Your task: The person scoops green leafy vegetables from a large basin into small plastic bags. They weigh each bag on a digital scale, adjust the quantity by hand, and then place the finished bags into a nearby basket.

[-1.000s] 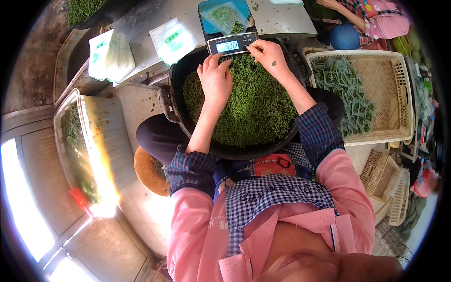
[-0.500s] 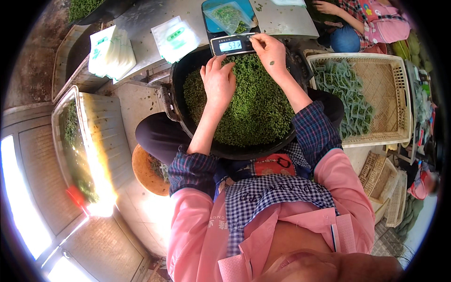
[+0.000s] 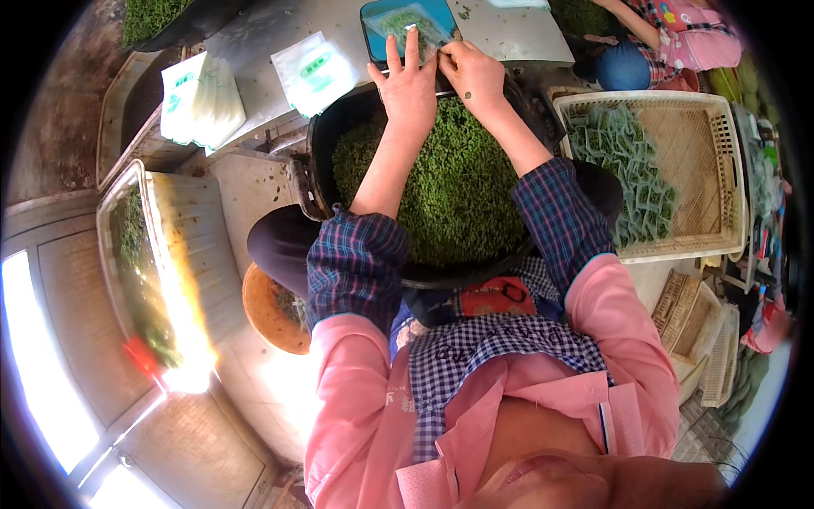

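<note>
A clear plastic bag (image 3: 395,19) of small green berries lies on the blue-topped scale (image 3: 373,36) at the far edge of the tub. My left hand (image 3: 410,95) reaches over the near side of the scale, fingers spread, fingertips touching the bag. Beside it my right hand (image 3: 475,75) is closed in a pinch at the bag's near right edge. Both hands cover the scale's display. Below them a wide black tub (image 3: 315,161), heaped with small green berries (image 3: 454,182), rests between my knees.
White printed bags lie in a stack (image 3: 315,72) and a fanned pile (image 3: 199,97) on the metal table (image 3: 254,38). At right, a cream crate (image 3: 704,182) holds rows of filled bags (image 3: 623,170). An orange bowl (image 3: 270,310) sits at lower left. Another person sits far right.
Both hands have moved forward from the near side of the scale onto the bag. My left fingers have spread over it, and the display that showed before is now covered.
</note>
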Tool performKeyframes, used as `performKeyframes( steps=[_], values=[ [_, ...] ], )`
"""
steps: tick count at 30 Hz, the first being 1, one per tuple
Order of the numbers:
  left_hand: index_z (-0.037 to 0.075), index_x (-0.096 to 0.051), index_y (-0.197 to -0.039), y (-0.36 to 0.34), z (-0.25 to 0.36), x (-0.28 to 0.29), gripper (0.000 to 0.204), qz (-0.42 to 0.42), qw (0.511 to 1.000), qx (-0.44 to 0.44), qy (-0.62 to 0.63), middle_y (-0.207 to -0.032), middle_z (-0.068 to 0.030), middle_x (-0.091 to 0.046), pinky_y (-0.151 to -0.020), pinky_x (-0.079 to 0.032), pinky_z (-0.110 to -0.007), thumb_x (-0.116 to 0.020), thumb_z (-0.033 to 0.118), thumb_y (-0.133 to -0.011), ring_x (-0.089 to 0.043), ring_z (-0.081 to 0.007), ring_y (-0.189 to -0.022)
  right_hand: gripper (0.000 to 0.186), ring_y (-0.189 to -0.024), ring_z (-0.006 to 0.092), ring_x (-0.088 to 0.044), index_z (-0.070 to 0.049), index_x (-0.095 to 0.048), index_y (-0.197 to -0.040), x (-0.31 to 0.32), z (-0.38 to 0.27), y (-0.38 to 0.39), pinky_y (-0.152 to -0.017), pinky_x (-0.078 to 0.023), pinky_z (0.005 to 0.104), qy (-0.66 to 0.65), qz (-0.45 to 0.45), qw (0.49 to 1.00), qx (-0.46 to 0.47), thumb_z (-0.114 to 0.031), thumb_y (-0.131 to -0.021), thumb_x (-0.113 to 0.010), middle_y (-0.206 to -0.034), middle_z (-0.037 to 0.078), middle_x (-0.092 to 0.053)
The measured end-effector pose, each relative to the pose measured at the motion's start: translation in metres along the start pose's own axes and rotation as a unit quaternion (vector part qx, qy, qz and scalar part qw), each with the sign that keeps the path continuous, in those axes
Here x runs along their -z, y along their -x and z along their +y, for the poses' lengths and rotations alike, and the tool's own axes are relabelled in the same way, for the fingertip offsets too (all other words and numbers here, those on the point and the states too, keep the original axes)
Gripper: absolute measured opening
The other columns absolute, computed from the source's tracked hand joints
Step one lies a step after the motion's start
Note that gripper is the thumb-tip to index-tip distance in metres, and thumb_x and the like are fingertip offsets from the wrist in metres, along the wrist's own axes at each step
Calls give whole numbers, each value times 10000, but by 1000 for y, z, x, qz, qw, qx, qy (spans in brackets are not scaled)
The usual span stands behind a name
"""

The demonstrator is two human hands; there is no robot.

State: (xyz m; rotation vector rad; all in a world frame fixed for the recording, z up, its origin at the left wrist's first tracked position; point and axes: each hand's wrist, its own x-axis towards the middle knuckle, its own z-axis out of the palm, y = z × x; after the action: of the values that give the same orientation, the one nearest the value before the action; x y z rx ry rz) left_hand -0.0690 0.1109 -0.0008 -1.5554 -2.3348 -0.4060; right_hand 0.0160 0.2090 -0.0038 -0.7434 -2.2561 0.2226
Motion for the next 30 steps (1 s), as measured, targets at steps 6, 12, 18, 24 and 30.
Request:
performKeyframes(
  steps=[6, 12, 18, 24, 30],
  values=[
    [200, -520, -1280, -3, 4, -1, 538, -1, 1000, 0, -6, -1471, -68, -261, -957, -281, -678, -605, 60, -768, -209, -359, -1362, 123, -683, 265, -624, -95, -633, -823, -2, 1, 9, -576, -490, 364, -65, 34, 996, -48, -212, -854, -617, -796, 62, -637],
    [187, -526, -1278, -7, 4, 2, 532, 4, 1000, -5, 9, -1454, -93, -305, -963, -280, -667, -596, 57, -766, -235, -367, -1353, 163, -737, 311, -618, -66, -618, -865, 17, -4, 7, -640, -479, 392, -149, 22, 976, -157, -229, -869, -606, -775, 117, -623],
    [122, -562, -1244, 29, -7, 55, 476, 109, 979, -10, 174, -1362, -156, -434, -996, -367, -470, -546, -21, -790, -413, -364, -1248, 212, -816, 269, -632, -150, -695, -920, 73, 9, 51, -715, -501, 392, -59, -307, 950, -19, -327, -810, -657, -816, 74, -645],
    [26, -584, -1182, 98, 30, 28, 396, 0, 908, 101, 407, -1278, -198, -507, -954, -445, -404, -590, -12, -788, -519, -357, -1157, 215, -769, 231, -630, -115, -642, -1041, 31, 7, -26, -666, -504, 353, -18, -20, 996, 85, -238, -873, -594, -999, 72, -618],
    [3, -434, -1312, 73, -16, 81, 689, 174, 927, 110, 312, -1278, -209, -502, -963, -443, -391, -737, 22, -694, -526, -347, -1152, 148, -756, 263, -647, -94, -665, -899, 77, -48, -90, -668, -518, 399, 104, -143, 948, 264, -177, -826, -566, -804, 85, -649]
  ],
)
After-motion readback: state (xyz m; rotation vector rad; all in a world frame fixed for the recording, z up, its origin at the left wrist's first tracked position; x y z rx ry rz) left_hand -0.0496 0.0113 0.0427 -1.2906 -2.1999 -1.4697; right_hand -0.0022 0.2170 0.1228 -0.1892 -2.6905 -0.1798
